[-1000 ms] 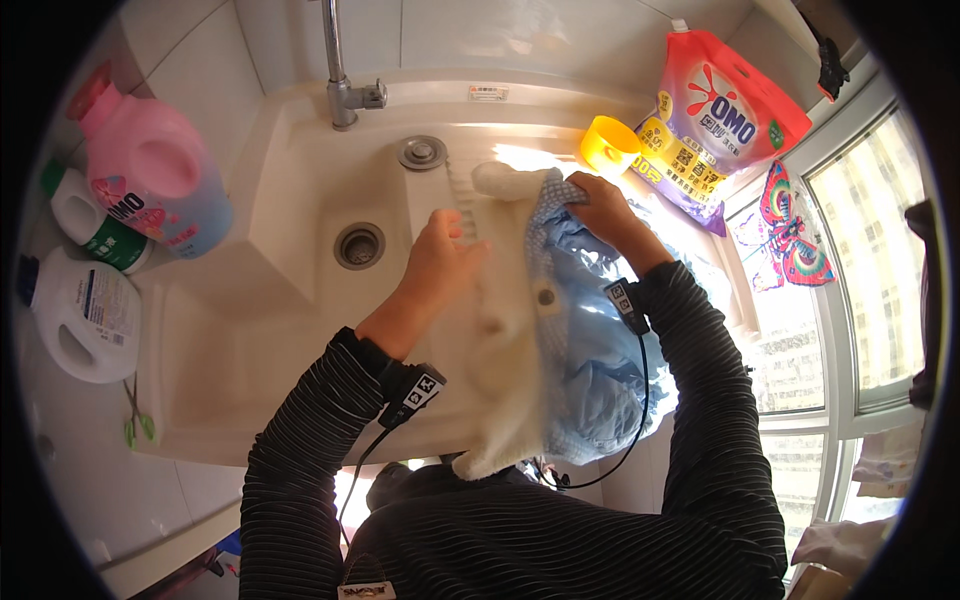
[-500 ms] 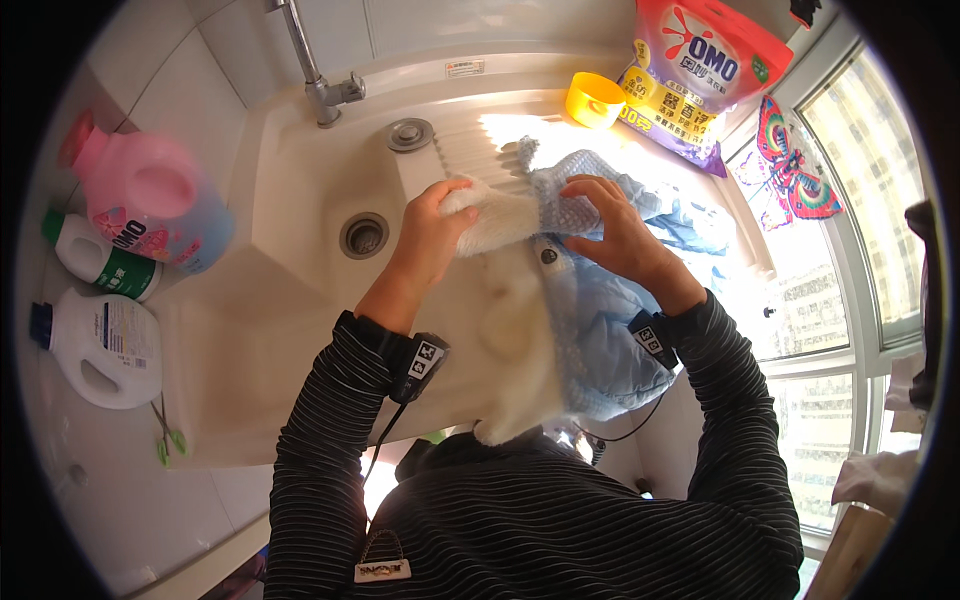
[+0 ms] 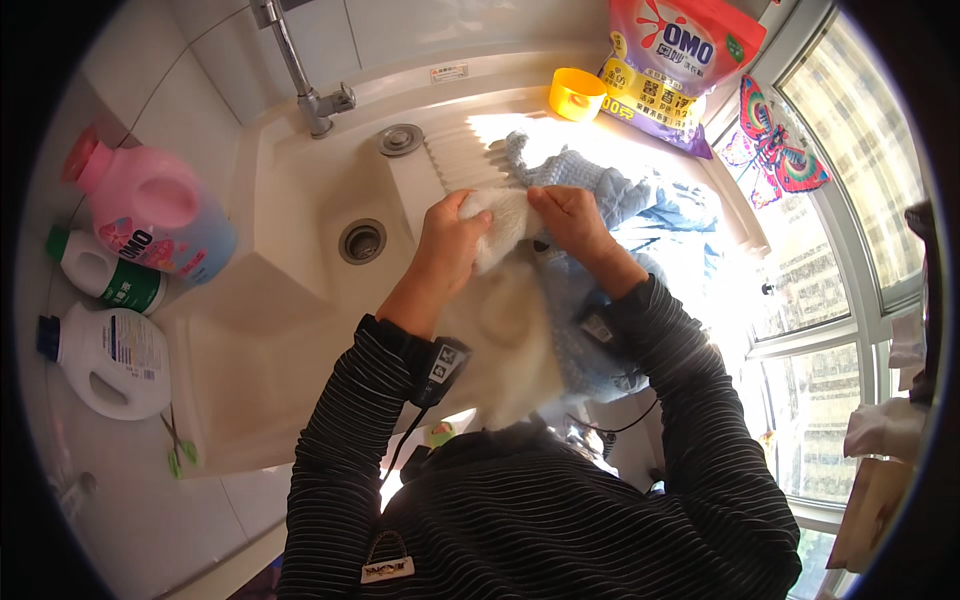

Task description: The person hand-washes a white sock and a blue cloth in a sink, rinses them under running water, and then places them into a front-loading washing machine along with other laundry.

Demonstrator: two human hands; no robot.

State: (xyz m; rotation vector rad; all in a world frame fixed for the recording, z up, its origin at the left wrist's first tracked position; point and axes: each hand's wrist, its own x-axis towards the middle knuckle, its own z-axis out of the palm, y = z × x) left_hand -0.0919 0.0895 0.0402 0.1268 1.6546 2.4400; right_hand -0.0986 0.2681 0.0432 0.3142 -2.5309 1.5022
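Across the sink's (image 3: 300, 200) sunlit right side, a blue garment (image 3: 618, 195) is bunched. Its white fleece (image 3: 508, 215) is gripped by the left hand (image 3: 448, 240) and now pinched by the right hand (image 3: 580, 225), open moments ago, so both sides are held.

pale blue garment (image 3: 618, 192), white fur (image 3: 503, 222)

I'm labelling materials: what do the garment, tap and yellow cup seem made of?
Garment: likely blue fabric, softly creased; its white part fluffy, maybe faux fur. Tap: probably chromed metal, from its bright grey shine. Yellow cup: likely smooth plastic, given its even colour.
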